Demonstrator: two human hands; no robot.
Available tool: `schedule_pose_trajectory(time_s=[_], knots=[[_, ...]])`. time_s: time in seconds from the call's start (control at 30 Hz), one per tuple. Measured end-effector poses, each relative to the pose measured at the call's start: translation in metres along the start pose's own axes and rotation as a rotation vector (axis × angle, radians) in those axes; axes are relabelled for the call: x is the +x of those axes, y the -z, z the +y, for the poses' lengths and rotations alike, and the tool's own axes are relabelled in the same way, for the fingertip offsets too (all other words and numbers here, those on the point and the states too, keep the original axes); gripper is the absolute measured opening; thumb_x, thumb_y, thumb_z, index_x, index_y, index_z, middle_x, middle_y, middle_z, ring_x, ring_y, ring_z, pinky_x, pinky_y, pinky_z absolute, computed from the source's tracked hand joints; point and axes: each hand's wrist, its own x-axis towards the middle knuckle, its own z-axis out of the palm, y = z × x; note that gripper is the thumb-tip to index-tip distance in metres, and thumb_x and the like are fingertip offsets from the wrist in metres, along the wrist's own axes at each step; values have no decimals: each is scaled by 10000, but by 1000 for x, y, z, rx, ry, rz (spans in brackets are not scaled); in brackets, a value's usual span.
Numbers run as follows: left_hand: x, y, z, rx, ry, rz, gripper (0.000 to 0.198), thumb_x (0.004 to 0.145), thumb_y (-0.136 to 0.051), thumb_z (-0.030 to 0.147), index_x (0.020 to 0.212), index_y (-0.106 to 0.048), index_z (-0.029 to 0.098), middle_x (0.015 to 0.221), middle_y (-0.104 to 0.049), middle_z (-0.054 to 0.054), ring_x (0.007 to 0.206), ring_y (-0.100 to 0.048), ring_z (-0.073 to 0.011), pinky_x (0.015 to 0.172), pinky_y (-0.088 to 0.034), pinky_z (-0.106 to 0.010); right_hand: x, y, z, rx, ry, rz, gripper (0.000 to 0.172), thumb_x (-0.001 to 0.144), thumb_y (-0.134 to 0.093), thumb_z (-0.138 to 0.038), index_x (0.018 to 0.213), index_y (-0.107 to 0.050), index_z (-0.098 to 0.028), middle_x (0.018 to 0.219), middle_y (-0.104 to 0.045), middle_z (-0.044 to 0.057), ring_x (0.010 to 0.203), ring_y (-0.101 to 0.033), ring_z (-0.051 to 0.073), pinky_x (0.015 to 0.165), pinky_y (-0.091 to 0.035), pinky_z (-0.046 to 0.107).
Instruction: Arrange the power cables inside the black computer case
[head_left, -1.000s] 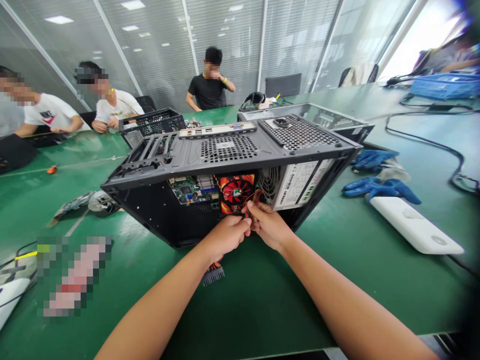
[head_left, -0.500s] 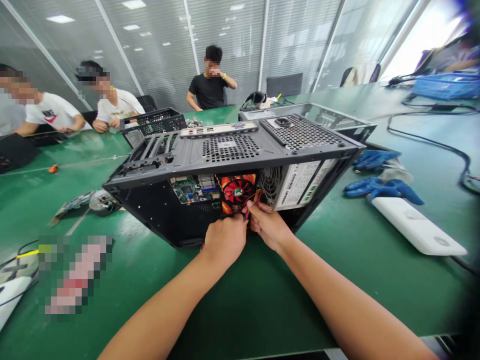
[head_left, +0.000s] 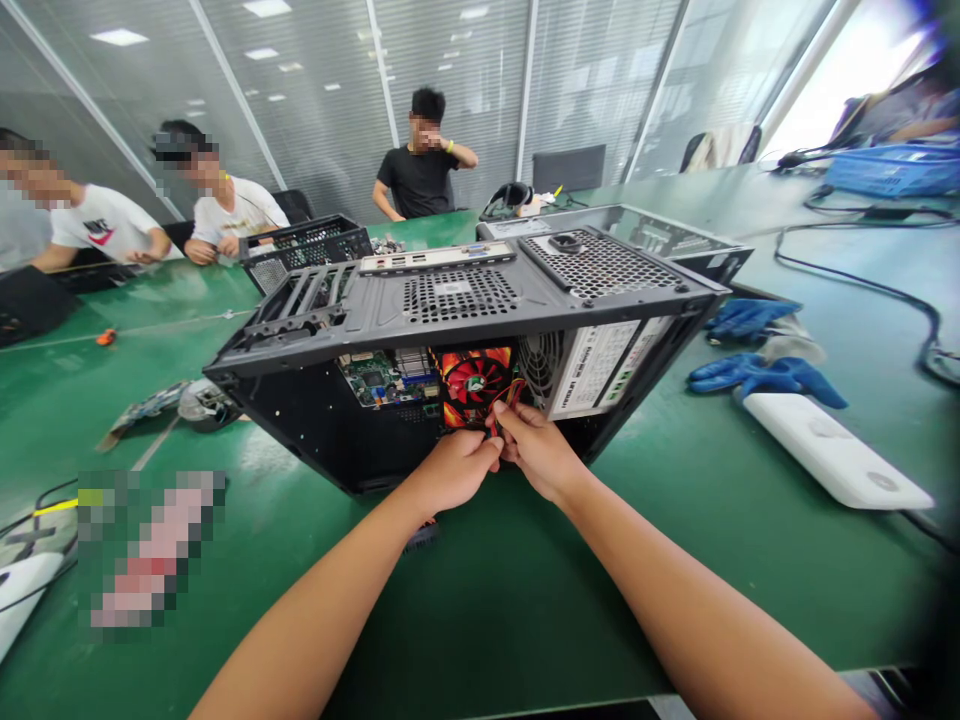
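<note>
A black computer case point(head_left: 375, 350) lies on the green table with its open side facing me. Inside it are a motherboard point(head_left: 382, 378), a red and black cooling fan point(head_left: 477, 382) and a white-labelled power supply point(head_left: 596, 372). Just below the fan, my right hand point(head_left: 536, 445) pinches a bundle of thin coloured cables point(head_left: 517, 390). Close against it, my left hand point(head_left: 461, 467) is closed, thumb and fingers pressed on the same cables. The cable ends are hidden by my fingers. A small dark part point(head_left: 422, 535) shows beneath my left wrist.
Blue gloves point(head_left: 772, 378) and a white power bank-like block point(head_left: 836, 450) lie to the right. Another open case point(head_left: 675, 235) stands behind, a further frame point(head_left: 307, 250) at back left. Several people sit across the table. A blue basket point(head_left: 896, 170) is far right.
My left hand has turned and shifted slightly, its thumb now visible beside my right fingers. A dark part beneath my left wrist shows more. My right hand stays nearly in place.
</note>
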Motion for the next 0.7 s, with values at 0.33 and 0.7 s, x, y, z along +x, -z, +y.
schedule_pose_trajectory(time_s=[0.33,0.7], knots=[[-3,-1,-1,-396,106,-160,347,932,-341,410,727,-485,169,491,-284,84,417,-239,-66,431,-201,-197,0,2,1,-42,1,8,430,664,-723,-583,707,-560,-188,441,-325,-101,392,-276,64,412,-219,238],[-5,-12,0,454,-46,161,351,946,-351,339,887,-646,158,812,-684,-117,773,-667,-237,707,-468,-319,8,9,9,-123,51,71,376,695,-712,-560,677,-555,-219,458,-383,-63,406,-299,89,409,-208,265]])
